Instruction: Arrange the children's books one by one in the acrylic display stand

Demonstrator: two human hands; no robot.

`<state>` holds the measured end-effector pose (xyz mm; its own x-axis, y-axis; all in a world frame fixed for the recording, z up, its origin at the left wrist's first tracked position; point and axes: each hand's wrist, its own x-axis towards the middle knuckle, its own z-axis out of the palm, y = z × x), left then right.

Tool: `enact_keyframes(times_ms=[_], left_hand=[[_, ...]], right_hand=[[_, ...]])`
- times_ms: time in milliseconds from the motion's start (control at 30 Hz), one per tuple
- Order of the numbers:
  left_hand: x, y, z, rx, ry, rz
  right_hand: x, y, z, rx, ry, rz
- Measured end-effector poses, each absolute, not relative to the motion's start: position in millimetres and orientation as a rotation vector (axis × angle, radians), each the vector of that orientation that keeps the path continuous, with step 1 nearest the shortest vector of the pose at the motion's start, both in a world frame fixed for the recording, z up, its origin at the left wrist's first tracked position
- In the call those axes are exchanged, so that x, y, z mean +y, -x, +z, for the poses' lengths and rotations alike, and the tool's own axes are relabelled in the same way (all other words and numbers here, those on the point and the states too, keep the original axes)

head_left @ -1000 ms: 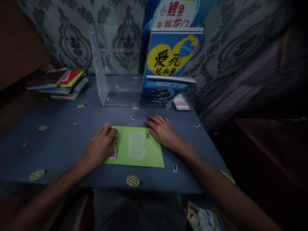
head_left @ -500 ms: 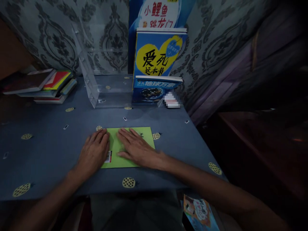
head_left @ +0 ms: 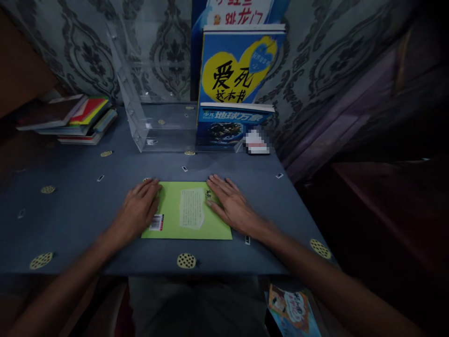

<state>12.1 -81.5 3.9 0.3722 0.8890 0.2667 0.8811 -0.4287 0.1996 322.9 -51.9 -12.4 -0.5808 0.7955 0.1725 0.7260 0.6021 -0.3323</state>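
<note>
A light green book (head_left: pixel 171 201) lies flat near the front of the table, with a barcode at its lower left and a pale text panel in its middle. Over its left edge rests my left hand (head_left: pixel 138 203), fingers stretched forward. My right hand (head_left: pixel 233 203) lies flat across the right edge, fingers extended and thumb on the cover. Neither hand grips anything. Parts of both side edges are hidden under the hands.
A clear acrylic rack (head_left: pixel 168 149) stands at the back, holding a blue-and-yellow book (head_left: pixel 217 51) and a lower blue book (head_left: pixel 220 133). A pile of books (head_left: pixel 59 117) lies at the back left. Below the table's right front sits another book (head_left: pixel 293 309).
My right hand has slid right, from the middle of the green book to its right edge, uncovering the text panel. My left hand stays at the left edge. The view has shifted slightly.
</note>
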Motion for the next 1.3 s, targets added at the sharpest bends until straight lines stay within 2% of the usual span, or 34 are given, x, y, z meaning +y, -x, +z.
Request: enact_keyframes(times_ms=[167,367,467,700,967,1300], left_hand=[[-60.1,14.8,9.4,1.499,-2.248,0.637],[-49.5,23.6,7.8,1.339,-1.924,0.781],[-51.6,20.8,4.2,1.326,-1.882,0.836],[-51.7,22.1,1.8,1.286,-1.794,0.874],[-52.2,24.0,1.7,1.341,-1.866,0.820],[-56.1,18.4,4.9,1.492,-2.108,0.720]], right_hand=[[-53.0,-316.5,-1.5,-2.543,1.138,0.284],[-74.6,-247.7,32.3,-2.824,0.317,0.603],[-77.2,-217.1,33.6,-2.908,0.130,0.667],[-38.6,-204.2,14.7,-2.859,0.304,0.725],[-16.0,-209.6,8.7,-2.813,0.541,0.624],[-17.3,-283.9,-1.9,-2.679,0.872,0.533]])
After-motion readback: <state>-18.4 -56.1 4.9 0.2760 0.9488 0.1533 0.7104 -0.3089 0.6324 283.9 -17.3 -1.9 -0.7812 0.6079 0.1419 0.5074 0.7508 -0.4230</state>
